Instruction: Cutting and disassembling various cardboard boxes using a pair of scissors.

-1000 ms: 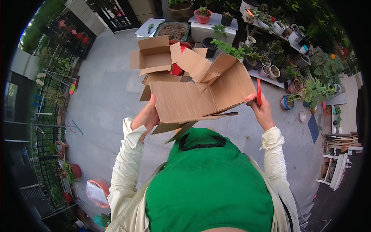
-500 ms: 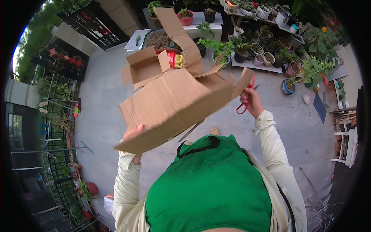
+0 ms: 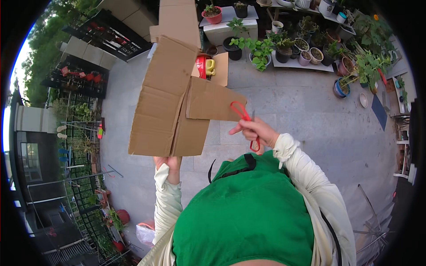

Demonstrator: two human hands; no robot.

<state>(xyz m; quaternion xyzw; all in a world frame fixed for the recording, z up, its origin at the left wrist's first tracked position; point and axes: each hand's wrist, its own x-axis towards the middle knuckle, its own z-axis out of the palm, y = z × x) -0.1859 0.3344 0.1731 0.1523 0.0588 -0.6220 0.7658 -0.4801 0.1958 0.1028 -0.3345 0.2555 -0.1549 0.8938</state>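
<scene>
A brown cardboard box [image 3: 159, 102] is raised in front of me, its flaps spread outward. My left hand [image 3: 171, 164] grips it at the near lower edge; most of the fingers are hidden beneath the cardboard. One flap [image 3: 213, 99] sticks out to the right. Just off that flap's near end, my right hand [image 3: 261, 132] is closed round red-handled scissors [image 3: 238, 109], with one finger pointing left. The red handle loops show on both sides of the hand, and a short bit of metal blade rises above the fingers.
Behind the box, a red and yellow object [image 3: 210, 68] shows beside another cardboard panel [image 3: 220, 68]. Potted plants [image 3: 261, 55] line the far side, with a blue pot [image 3: 341, 87] to the right. A metal folding frame [image 3: 372, 230] stands at the lower right. Grey paving [image 3: 301, 115] lies below.
The box has turned and tipped, so its long side now runs away from me and a flap points right. My right hand with the scissors has moved left and nearer to me.
</scene>
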